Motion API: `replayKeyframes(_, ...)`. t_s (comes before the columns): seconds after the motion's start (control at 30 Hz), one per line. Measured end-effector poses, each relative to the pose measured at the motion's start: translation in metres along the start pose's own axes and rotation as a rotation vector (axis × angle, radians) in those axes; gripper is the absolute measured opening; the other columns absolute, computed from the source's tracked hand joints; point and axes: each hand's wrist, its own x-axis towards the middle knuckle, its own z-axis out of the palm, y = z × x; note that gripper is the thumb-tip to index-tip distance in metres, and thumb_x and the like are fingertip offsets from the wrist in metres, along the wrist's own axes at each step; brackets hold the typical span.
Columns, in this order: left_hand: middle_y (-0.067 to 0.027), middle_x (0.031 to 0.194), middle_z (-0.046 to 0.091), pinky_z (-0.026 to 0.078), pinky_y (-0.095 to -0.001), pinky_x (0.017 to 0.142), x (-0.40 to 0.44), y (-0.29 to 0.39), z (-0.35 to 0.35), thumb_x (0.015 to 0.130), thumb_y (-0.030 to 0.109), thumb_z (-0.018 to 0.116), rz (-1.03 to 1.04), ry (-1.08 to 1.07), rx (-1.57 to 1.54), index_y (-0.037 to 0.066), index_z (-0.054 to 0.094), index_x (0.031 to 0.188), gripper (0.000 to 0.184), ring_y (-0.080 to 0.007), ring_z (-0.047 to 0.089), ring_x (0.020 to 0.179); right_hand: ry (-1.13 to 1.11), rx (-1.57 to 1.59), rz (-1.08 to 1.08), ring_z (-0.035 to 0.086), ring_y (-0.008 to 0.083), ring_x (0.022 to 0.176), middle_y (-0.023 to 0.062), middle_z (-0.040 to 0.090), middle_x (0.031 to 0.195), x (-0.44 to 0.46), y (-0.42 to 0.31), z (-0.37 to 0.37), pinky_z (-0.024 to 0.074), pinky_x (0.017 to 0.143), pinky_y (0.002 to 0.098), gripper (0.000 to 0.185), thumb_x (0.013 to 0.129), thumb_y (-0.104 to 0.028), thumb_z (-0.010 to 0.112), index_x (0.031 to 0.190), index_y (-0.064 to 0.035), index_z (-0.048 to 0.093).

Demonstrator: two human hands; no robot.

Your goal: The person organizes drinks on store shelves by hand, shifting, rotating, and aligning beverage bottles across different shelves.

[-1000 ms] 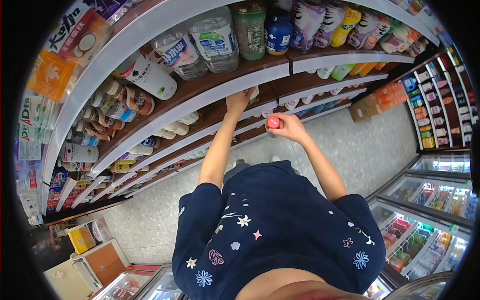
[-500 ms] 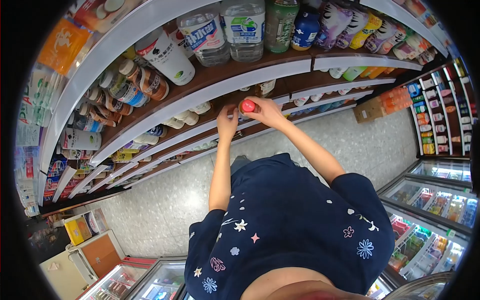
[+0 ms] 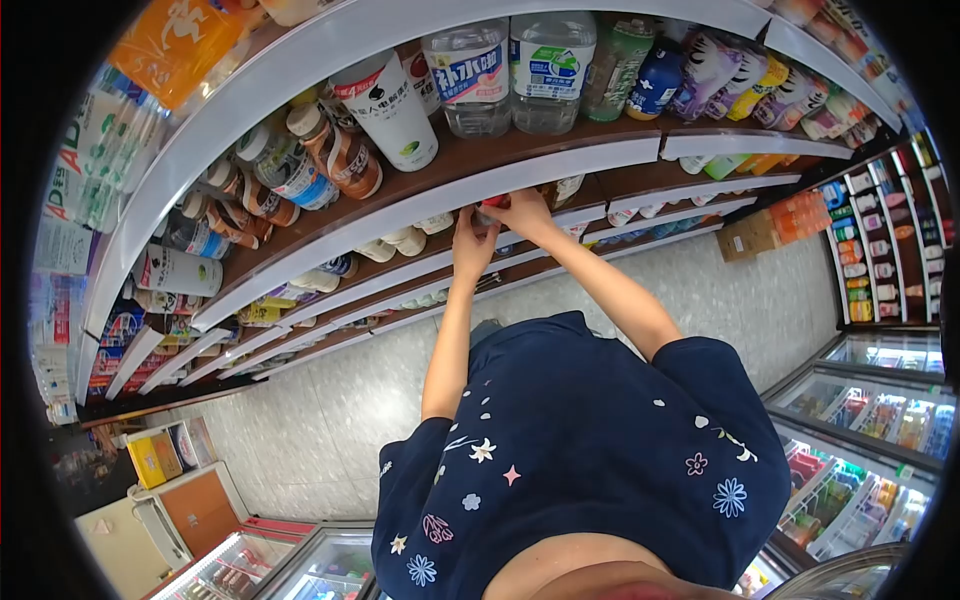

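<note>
"Shelving (image 3: 590,158) sweeps in an arc above and to the left of both hands, in a store aisle. What fills the rest?"

"Pale speckled floor (image 3: 330,420), below and left of the left hand. Glass-fronted coolers (image 3: 850,470) line the area down and right of the right hand."

"And the person?"

"Dressed in a navy shirt (image 3: 610,420) with flower designs, below both hands, bare forearms reaching up to the shelf edge."

"What stands nearest in the larger stock?"

"Two big clear bottles, one with a pink and blue label (image 3: 467,82), the other with a green and white label (image 3: 552,72), upright on the shelf above the hands. A white bottle (image 3: 390,112) stands up and left of the left hand. Well to the right of the right hand, a cardboard box (image 3: 748,236) sits on the floor, orange packs (image 3: 801,206) beside it."

"Now the hands."

"The right hand (image 3: 527,218) pinches a small red-capped bottle (image 3: 494,203) at the cap, fingers curled. The left hand (image 3: 474,242) holds it from the other side, thumb and fingers drawn around the body; their exact grip is partly hidden."

"Where is that bottle, precisely?"

"Between the two sets of fingertips, just below the white shelf edge. Only its red top shows clearly."
</note>
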Motion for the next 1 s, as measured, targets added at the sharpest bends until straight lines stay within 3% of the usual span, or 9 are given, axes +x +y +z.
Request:
replayKeyframes(0.17, -0.0263, 0.118, 0.059, 0.055, -0.0352, 0.071, 0.012, 0.0, 0.008, 0.084, 0.017, 0.067, -0.042, -0.025, 0.095, -0.002, 0.038, 0.134, 0.061, -0.0289, 0.071, 0.083, 0.005, 0.036, 0.071, 0.068, 0.0239, 0.073, 0.0091, 0.069, 0.078, -0.008, -0.003, -0.016, 0.0525, 0.067, 0.0349, 0.032, 0.078, -0.03, 0.075, 0.093, -0.0036, 0.068)
replayKeyframes(0.27, -0.0273, 0.117, 0.059, 0.054, -0.0372, 0.074, 0.02, -0.022, 0.022, 0.083, 0.019, 0.067, 0.163, 0.062, 0.189, -0.004, 0.035, 0.136, 0.066, -0.0315, 0.07, 0.081, -0.004, -0.042, 0.111, 0.068, 0.0245, 0.072, 0.0103, 0.069, 0.076, -0.009, 0.018, -0.028, 0.0522, 0.066, 0.0359, 0.03, 0.079, -0.029, 0.074, 0.091, -0.0025, 0.067)
replayKeyframes(0.37, -0.0324, 0.128, 0.048, 0.045, -0.0499, 0.091, 0.02, -0.014, 0.022, 0.083, 0.025, 0.066, -0.022, 0.014, 0.131, -0.002, 0.03, 0.137, 0.071, -0.0506, 0.049, 0.113, 0.1, -0.064, 0.169, 0.066, 0.0302, 0.073, 0.0118, 0.068, 0.076, -0.015, 0.023, -0.045, 0.0517, 0.066, 0.0391, 0.032, 0.078, -0.033, 0.072, 0.087, -0.0028, 0.067)
replayKeyframes(0.5, -0.0328, 0.13, 0.044, 0.046, -0.049, 0.09, 0.02, -0.015, 0.023, 0.081, 0.022, 0.067, 0.126, 0.11, 0.201, -0.003, 0.027, 0.138, 0.075, -0.0507, 0.05, 0.111, 0.35, -0.18, 0.136, 0.065, 0.0347, 0.076, 0.0142, 0.068, 0.086, -0.02, 0.022, -0.071, 0.0518, 0.067, 0.0427, 0.032, 0.078, -0.034, 0.071, 0.09, -0.0037, 0.068)
replayKeyframes(0.57, -0.0326, 0.131, 0.043, 0.046, -0.0491, 0.089, 0.019, -0.024, 0.026, 0.081, 0.022, 0.068, 0.207, 0.151, 0.254, -0.004, 0.026, 0.138, 0.076, -0.0513, 0.051, 0.109, 0.374, -0.294, 0.12, 0.065, 0.0365, 0.079, 0.016, 0.067, 0.095, -0.019, 0.029, -0.08, 0.0526, 0.069, 0.0441, 0.034, 0.078, -0.035, 0.071, 0.096, -0.0065, 0.068)
replayKeyframes(0.67, -0.0318, 0.131, 0.041, 0.047, -0.0483, 0.087, 0.012, 0.0, 0.026, 0.081, 0.02, 0.067, 0.088, 0.216, 0.154, -0.004, 0.029, 0.137, 0.072, -0.0494, 0.052, 0.106, 0.336, -0.406, 0.096, 0.065, 0.037, 0.085, 0.0165, 0.067, 0.098, -0.012, 0.043, -0.084, 0.0527, 0.072, 0.0443, 0.036, 0.078, -0.037, 0.071, 0.101, -0.0085, 0.068)
replayKeyframes(0.77, -0.0297, 0.123, 0.045, 0.041, -0.0464, 0.095, 0.007, 0.039, 0.02, 0.081, 0.017, 0.067, -0.11, 0.184, -0.009, -0.006, 0.031, 0.137, 0.071, -0.0444, 0.047, 0.113, 0.23, -0.45, 0.115, 0.064, 0.036, 0.092, 0.0162, 0.067, 0.101, -0.005, 0.046, -0.09, 0.0526, 0.076, 0.0448, 0.04, 0.077, -0.039, 0.072, 0.104, -0.0097, 0.067)
replayKeyframes(0.87, -0.0297, 0.126, 0.044, 0.037, -0.0491, 0.098, 0.008, 0.044, 0.026, 0.08, 0.016, 0.066, 0.222, 0.364, 0.364, -0.006, 0.038, 0.134, 0.065, -0.0452, 0.045, 0.115, 0.181, -0.584, 0.102, 0.065, 0.0344, 0.09, 0.0139, 0.067, 0.103, 0.006, 0.064, -0.09, 0.0537, 0.074, 0.0442, 0.043, 0.075, -0.044, 0.072, 0.103, -0.011, 0.068)
replayKeyframes(1.0, -0.0292, 0.126, 0.045, 0.028, -0.0597, 0.099, 0.015, 0.059, 0.041, 0.08, 0.022, 0.066, 0.388, 0.37, 0.491, -0.005, 0.046, 0.127, 0.058, -0.0475, 0.04, 0.118, 0.201, -0.571, 0.059, 0.066, 0.0335, 0.09, 0.014, 0.067, 0.104, 0.009, 0.073, -0.097, 0.0539, 0.074, 0.0446, 0.049, 0.074, -0.046, 0.072, 0.107, -0.0118, 0.066)
